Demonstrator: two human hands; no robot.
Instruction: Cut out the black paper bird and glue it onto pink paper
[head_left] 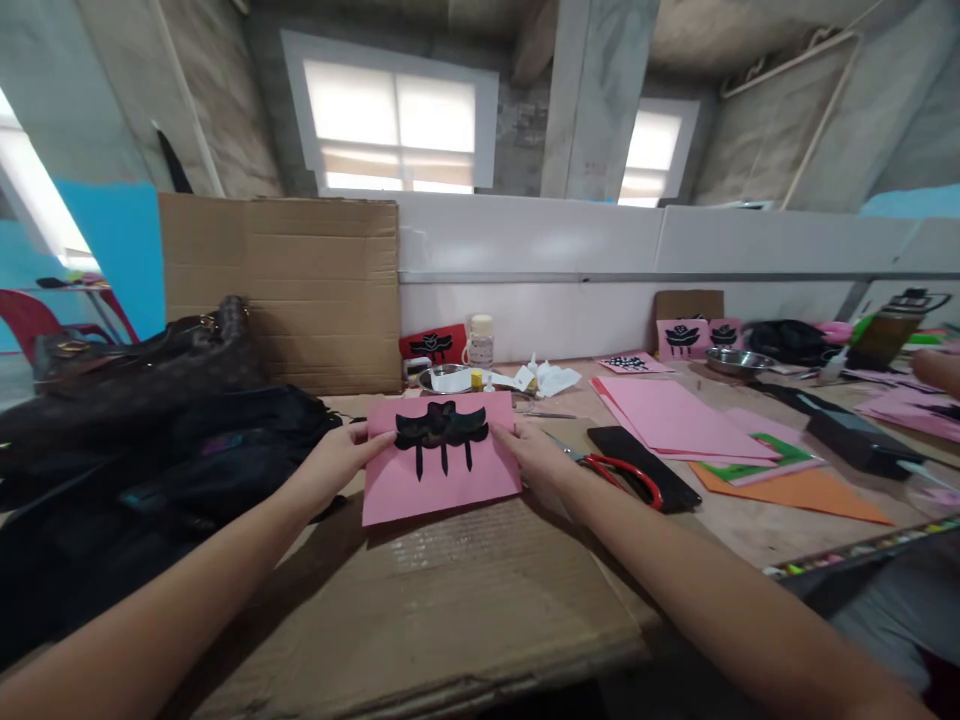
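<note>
A pink card [442,500] with a black paper cutout [442,432] on its face is held tilted up above the cardboard-covered table. My left hand [337,462] pinches its left edge, thumb on the front. My right hand [531,455] grips the right edge the same way, its thumb beside the cutout. The other fingers are largely hidden behind the card. Scissors with red handles [651,487] lie just right of my right hand, partly over a flat black object [637,462].
Pink sheets [667,415] and an orange sheet [810,495] lie at right. Behind the card stand a metal dish [431,382], crumpled tissue [556,378] and a lidded jar [481,345]. Dark bags [172,400] crowd the left. Another person's hand [941,368] shows at far right.
</note>
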